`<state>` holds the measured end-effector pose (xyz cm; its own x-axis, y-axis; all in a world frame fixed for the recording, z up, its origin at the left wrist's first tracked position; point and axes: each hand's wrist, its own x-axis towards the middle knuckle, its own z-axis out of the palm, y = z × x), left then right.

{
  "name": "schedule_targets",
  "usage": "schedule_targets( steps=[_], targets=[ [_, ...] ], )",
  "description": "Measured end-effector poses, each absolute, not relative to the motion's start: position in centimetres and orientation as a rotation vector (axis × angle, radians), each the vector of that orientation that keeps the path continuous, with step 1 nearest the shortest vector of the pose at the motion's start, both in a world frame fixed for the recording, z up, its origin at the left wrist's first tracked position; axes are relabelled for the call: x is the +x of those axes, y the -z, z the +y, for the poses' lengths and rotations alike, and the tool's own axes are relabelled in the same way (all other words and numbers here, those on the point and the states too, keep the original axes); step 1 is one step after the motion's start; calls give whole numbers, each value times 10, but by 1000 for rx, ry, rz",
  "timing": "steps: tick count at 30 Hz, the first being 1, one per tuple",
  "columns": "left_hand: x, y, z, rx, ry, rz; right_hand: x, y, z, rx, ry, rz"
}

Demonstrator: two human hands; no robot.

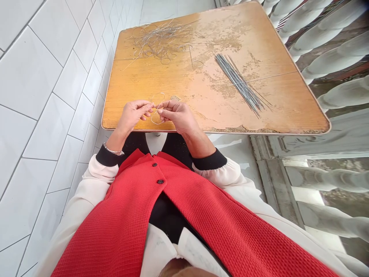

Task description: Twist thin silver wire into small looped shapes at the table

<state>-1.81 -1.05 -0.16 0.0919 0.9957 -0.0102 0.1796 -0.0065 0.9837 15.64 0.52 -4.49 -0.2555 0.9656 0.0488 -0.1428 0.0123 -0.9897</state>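
Close to the table's near edge, my left hand point(135, 113) and my right hand point(175, 114) meet almost fingertip to fingertip. Between them is a thin, pale wire point(156, 122), bent into a loop that hangs below the fingers, with a curled end sticking up above. Both hands pinch this wire between thumb and fingers; the exact gripping points are partly hidden. Farther back lies a tangled heap of thin bent wires point(164, 36). To the right rests a bundle of straight grey metal rods point(238, 82).
The worn wooden table point(129, 84) has peeling patches. A single long wire point(268, 78) crosses the rods toward the right edge. A small bent wire point(198, 61) lies mid-table. White tiled wall point(37, 111) stands left, a white balustrade point(331, 57) right.
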Motion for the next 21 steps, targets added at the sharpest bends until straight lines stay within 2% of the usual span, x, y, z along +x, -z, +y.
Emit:
schedule_targets(
  steps=[14, 21],
  targets=[
    [-18, 11, -22, 1320, -979, 1224, 158, 42, 2, -948, -1448, -1314],
    [-12, 10, -24, 1312, -1048, 1298, 159, 42, -2, -937, -1326, -1331]
  ],
)
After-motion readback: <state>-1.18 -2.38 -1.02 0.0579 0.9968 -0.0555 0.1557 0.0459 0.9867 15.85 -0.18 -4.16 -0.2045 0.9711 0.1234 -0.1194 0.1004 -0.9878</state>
